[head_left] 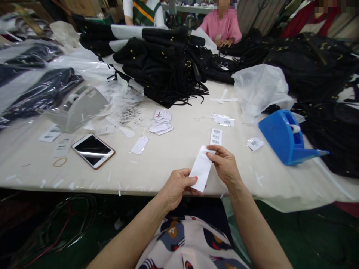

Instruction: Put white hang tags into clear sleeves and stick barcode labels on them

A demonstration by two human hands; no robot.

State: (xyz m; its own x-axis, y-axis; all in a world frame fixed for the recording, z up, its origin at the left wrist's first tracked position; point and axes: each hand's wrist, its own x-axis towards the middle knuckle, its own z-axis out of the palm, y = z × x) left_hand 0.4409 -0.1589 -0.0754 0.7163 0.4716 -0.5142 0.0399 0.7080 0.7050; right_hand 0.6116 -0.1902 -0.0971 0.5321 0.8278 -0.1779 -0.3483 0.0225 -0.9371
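Note:
Over the table's near edge, my left hand (179, 185) pinches the lower end of a blank white paper strip (201, 168) between thumb and fingers. My right hand (223, 162) grips the strip's upper right corner. Just beyond my right fingers lies a barcode label sheet (215, 136) on the table. Left of my hands are a single white hang tag (139, 145) and a small stack of tags (162, 121). Farther off to the right lie more barcode tags (224, 120).
A phone (93, 150) and a clear tape dispenser (80, 106) sit left; a blue tape dispenser (286, 138) stands right, near a crumpled plastic bag (262, 89). Black garments (162, 63) are piled behind. Plastic-wrapped garments (42, 89) lie far left. Other people are across the table.

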